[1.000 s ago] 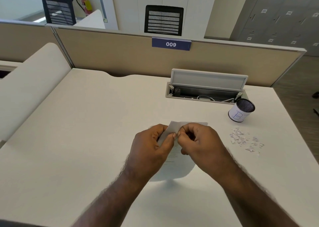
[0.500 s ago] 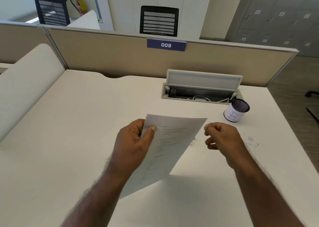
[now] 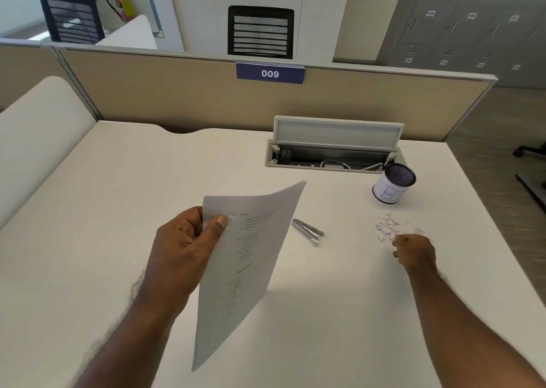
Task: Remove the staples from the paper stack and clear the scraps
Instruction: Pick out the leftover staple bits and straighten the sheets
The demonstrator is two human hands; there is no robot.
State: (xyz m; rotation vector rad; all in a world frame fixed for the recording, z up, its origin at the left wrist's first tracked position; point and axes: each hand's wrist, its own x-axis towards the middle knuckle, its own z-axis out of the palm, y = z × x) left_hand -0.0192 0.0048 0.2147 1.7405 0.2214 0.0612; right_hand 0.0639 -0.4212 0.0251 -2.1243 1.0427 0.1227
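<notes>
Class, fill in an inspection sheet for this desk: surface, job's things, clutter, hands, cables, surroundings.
Surface: white desk, matte.
Job's things: paper stack held tilted above the desk; metal staple remover lying flat; paper scraps piled near the right edge.
Clutter: mesh pen cup with a paper label.
Hands: left hand pinches the stack's top corner; right hand curled beside the scraps, contents unclear.
Cables: white cable in the open cable tray.
Surroundings: beige partition, sign 009, office chairs.

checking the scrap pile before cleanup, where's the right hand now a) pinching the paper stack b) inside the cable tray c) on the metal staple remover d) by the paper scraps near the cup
d: the right hand sits at the near edge of the paper scraps, in front of the cup; only the left hand holds the paper stack.
</notes>
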